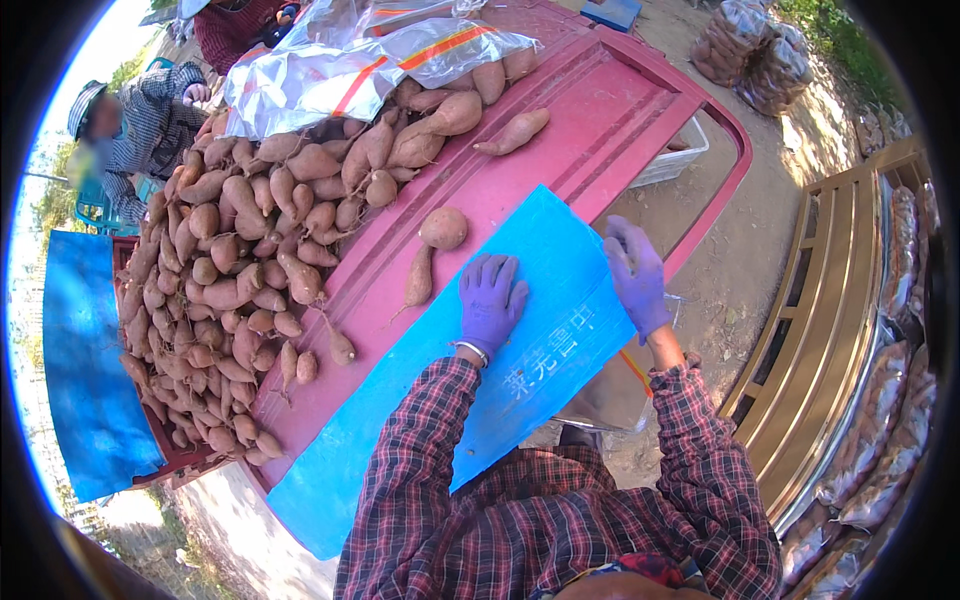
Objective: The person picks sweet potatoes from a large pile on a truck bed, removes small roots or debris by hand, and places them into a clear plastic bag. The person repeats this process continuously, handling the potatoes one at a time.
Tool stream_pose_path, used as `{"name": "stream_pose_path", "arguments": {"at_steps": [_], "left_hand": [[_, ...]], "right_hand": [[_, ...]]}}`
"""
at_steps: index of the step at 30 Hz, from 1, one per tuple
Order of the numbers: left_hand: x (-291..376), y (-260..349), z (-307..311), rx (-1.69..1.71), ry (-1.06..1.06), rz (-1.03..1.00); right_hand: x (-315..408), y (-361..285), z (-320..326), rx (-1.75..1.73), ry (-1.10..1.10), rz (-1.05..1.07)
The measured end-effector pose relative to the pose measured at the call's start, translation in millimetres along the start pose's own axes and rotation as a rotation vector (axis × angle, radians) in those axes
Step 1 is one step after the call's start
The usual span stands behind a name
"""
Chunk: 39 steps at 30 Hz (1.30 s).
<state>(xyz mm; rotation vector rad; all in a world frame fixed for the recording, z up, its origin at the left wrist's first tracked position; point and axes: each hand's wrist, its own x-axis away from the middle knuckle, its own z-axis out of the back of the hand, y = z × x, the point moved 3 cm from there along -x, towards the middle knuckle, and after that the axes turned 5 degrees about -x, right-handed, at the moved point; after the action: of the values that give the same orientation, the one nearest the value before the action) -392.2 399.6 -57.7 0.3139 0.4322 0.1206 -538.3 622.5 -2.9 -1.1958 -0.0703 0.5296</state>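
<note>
A blue sheet or board (420, 405) bearing white writing lies slantwise across the front edge of a red metal truck bed (592, 120). My left hand (489, 304), in a purple glove, rests flat on it with the fingers apart and holds nothing. Beside the sheet's right edge is my purple-gloved right hand (636, 277), its fingers partly curled; whether it grips the edge is hidden. Just beyond my left hand lie a round sweet potato (443, 228) and a slim one (419, 279) with a thin root. A large heap of sweet potatoes (247, 217) covers the bed's left side.
Clear plastic bags (315, 82) with orange stripes lie over the heap. Two people work at the far left, one in a checked sleeve (154, 112). A white crate (679, 154) stands below the bed. Filled bags (731, 45) sit behind, others beside a brown slatted panel (810, 300).
</note>
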Motion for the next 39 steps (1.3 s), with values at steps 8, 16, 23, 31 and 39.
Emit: {"name": "stream_pose_path", "arguments": {"at_steps": [8, 16, 23, 31, 39], "left_hand": [[10.4, -31.5, -3.1, 0.459, 0.144, 0.138], [-57.9, -171.1, 62.0, 0.244, 0.386, 0.31], [-169.2, -190.2, 64.7, -0.24, 0.207, -0.051], [-236.4, -189.8, 16.4, -0.052, -0.012, -0.09], [-257.8, -260.5, -5.2, 0.409, -0.064, 0.112]], "right_hand": [[-15.2, 19.2, -164.1, 0.637, -0.066, 0.343], [-11.1, -4.7, -166.3, 0.65, -0.024, 0.419], [-14.3, -12.2, -170.7, 0.64, -0.011, 0.42], [-15.6, -10.9, -168.3, 0.672, -0.032, 0.393], [-20.7, -24.6, -184.0, 0.63, -0.031, 0.436]]}}
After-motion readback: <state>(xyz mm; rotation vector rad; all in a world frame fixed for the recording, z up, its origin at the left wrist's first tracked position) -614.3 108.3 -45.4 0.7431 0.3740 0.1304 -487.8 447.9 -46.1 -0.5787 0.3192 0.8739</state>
